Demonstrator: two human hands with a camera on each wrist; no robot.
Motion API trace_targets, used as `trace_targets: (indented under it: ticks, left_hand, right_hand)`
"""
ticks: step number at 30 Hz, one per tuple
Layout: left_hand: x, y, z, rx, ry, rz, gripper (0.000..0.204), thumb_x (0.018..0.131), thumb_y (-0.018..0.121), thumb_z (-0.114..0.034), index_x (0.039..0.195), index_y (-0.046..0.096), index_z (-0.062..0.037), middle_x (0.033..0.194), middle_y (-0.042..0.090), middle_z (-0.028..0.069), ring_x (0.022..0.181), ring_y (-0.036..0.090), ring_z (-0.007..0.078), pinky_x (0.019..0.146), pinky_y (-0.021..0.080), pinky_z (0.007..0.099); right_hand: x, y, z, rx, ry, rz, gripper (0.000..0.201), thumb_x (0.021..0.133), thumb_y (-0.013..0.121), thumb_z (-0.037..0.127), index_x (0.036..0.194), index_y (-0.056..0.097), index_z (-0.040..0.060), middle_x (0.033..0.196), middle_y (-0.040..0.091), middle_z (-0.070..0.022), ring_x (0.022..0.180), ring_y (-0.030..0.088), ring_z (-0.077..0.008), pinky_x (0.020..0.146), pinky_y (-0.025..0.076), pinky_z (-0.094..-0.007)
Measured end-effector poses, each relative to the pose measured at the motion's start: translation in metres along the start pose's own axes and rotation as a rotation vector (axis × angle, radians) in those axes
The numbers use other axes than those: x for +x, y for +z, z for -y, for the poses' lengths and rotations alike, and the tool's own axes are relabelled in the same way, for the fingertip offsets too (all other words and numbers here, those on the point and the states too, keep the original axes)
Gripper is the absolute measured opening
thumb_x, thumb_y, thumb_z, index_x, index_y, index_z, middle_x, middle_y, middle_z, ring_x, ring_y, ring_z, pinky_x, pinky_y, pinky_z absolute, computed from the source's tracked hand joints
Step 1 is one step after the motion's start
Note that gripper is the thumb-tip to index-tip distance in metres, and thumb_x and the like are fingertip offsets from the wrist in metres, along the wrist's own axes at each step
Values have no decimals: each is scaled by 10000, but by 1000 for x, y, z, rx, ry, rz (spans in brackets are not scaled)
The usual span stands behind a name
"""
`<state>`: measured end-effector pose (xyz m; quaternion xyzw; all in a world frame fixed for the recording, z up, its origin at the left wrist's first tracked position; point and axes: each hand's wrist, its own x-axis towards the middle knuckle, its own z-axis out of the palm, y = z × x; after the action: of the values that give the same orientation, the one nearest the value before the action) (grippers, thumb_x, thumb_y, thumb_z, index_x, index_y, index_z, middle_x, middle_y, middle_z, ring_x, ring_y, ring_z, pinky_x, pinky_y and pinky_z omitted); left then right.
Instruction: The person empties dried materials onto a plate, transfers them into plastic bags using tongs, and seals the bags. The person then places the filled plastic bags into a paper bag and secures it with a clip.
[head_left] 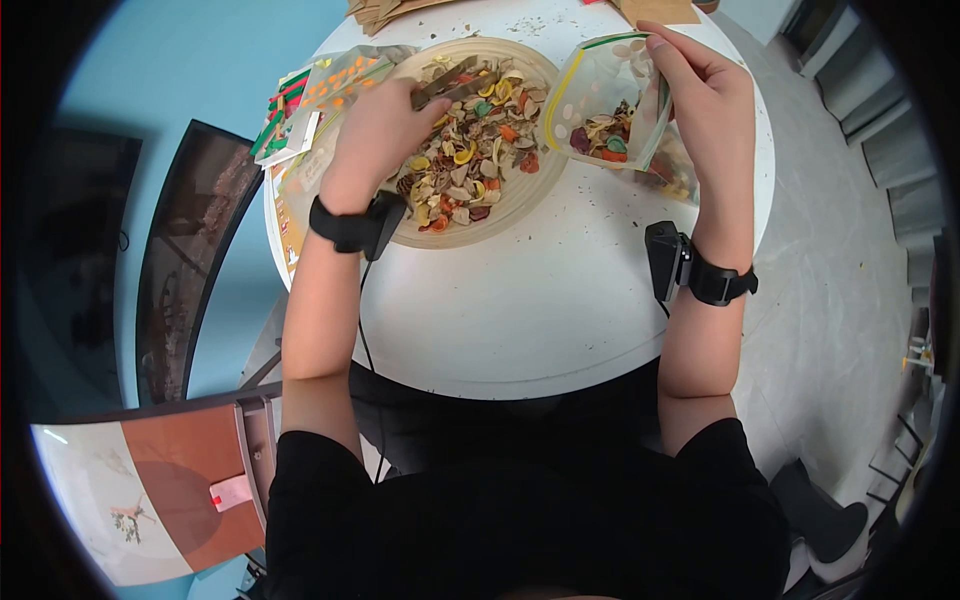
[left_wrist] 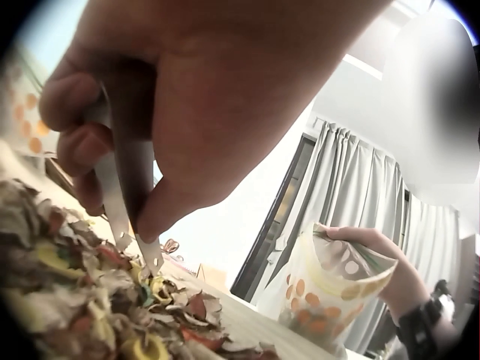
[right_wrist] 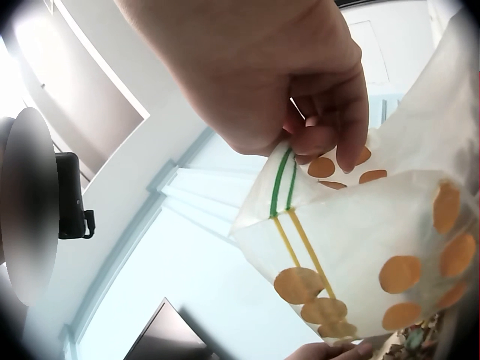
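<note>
A shallow round bowl (head_left: 520,205) on the white round table (head_left: 540,300) holds a heap of dried, coloured potpourri pieces (head_left: 470,150). My left hand (head_left: 385,125) grips metal tongs (head_left: 455,85) over the heap; in the left wrist view the tongs (left_wrist: 131,217) point down, tips just above the pieces (left_wrist: 82,292). My right hand (head_left: 700,90) pinches the top edge of a clear zip bag (head_left: 605,100) with orange dots, held open beside the bowl, some pieces inside. The right wrist view shows fingers (right_wrist: 330,142) pinching the bag (right_wrist: 375,247) at its green and yellow zip line.
More dotted zip bags and coloured packets (head_left: 310,100) lie at the table's left edge. Brown paper (head_left: 660,10) sits at the far edge. Another filled bag (head_left: 675,175) lies under the right hand. A dark screen (head_left: 190,250) stands to the left.
</note>
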<state>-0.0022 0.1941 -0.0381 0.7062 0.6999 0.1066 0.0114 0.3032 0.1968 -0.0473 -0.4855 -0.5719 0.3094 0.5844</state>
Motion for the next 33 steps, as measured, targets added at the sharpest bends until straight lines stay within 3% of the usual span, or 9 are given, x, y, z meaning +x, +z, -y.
trace_targets:
  ticks: [3,6,9,14,16,19,22,27,33]
  left_hand:
    - [-34,-13,13,-103,-82,102,446,925,729,-406,994,710,34,761,687,157,721,657,259,711,506,373]
    - [-75,-27,36,-180,-94,-36,415,933,739,-358,1009,705,49,697,622,95,654,566,150,637,457,325]
    - [-130,-58,19,-214,-309,-30,383,927,761,-302,1013,695,66,665,540,38,626,451,83,573,381,284]
    - [-185,-54,20,-254,-298,86,365,909,784,-266,1022,689,68,656,497,31,609,407,84,552,353,277]
    - [-184,-47,11,-208,-263,69,360,899,791,-265,1029,698,57,665,542,79,600,451,134,574,399,302]
    - [-163,-27,19,-151,-171,-30,382,888,793,-296,1021,710,52,706,638,190,592,549,254,623,481,366]
    - [-142,-35,18,-226,-239,24,341,924,771,-290,998,707,36,659,534,43,621,447,114,572,390,302]
    - [-97,-35,31,-275,-344,47,454,987,673,-406,921,688,43,694,554,46,673,473,115,632,399,298]
    - [-82,-15,30,-339,-216,161,398,973,707,-366,956,679,31,713,577,58,687,491,148,656,424,310]
  right_hand:
    - [-1,2,2,27,12,10,279,980,676,226,1176,786,62,744,652,41,640,524,-20,566,375,-205]
    - [-13,8,36,93,13,-20,267,996,640,101,1151,729,-97,888,743,-54,744,630,-72,623,481,-213]
    - [-16,7,33,122,-31,-15,278,997,633,103,1161,721,-103,897,742,-55,747,635,-76,626,483,-211]
    - [-14,10,45,90,80,-26,289,994,631,109,1166,717,-107,902,744,-59,748,637,-79,632,484,-211]
    - [-20,10,37,88,-56,-21,291,992,632,110,1166,717,-107,900,744,-61,747,636,-79,633,484,-212]
    - [-12,8,39,80,59,-4,286,992,632,106,1168,720,-101,895,744,-61,743,635,-79,631,483,-213]
    - [-18,9,36,93,-42,-22,277,991,633,103,1163,727,-93,889,743,-59,741,635,-80,629,483,-217]
    - [0,2,6,100,57,34,270,978,671,184,1167,771,18,803,675,19,685,548,-38,592,405,-206]
    - [-1,4,0,36,68,24,271,964,696,224,1173,794,83,770,621,68,677,483,-15,587,353,-196]
